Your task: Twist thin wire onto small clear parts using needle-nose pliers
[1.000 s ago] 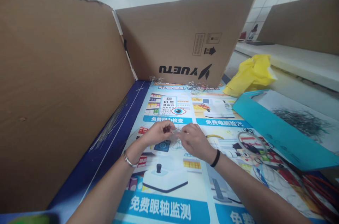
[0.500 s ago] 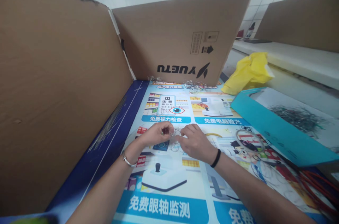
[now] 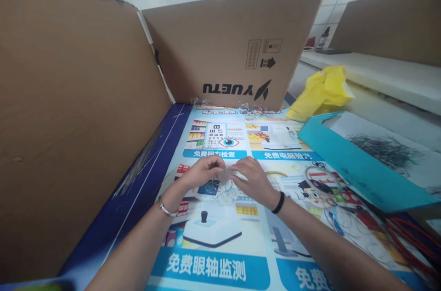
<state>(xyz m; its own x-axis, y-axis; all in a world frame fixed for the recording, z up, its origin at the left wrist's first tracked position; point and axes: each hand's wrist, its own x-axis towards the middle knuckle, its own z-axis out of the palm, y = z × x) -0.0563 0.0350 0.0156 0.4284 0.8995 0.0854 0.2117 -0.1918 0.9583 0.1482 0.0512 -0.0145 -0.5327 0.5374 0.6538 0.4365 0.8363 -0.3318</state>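
Note:
My left hand (image 3: 206, 172), with a silver bangle on its wrist, is closed in a pinch on a small tangle of thin wire (image 3: 223, 192). From the other side my right hand (image 3: 254, 178), wearing a black band, pinches the same tangle with thumb and fingertips. Loose loops of the wire hang below the fingertips, just over the printed sheet (image 3: 255, 245). Too fine and blurred to make out are the single strands between the fingers.
Cardboard panels (image 3: 227, 47) stand at the left and back. Wire scraps (image 3: 255, 109) lie along the back panel, straight strands (image 3: 139, 162) at the left. To the right are a teal box (image 3: 358, 181) with a wire pile (image 3: 382, 148), a yellow bag (image 3: 320, 93) and red cords (image 3: 406, 240).
My fingertips have shifted slightly, and my right fingers have straightened somewhat. More wire loops now show below the hands. The whole view has moved a little.

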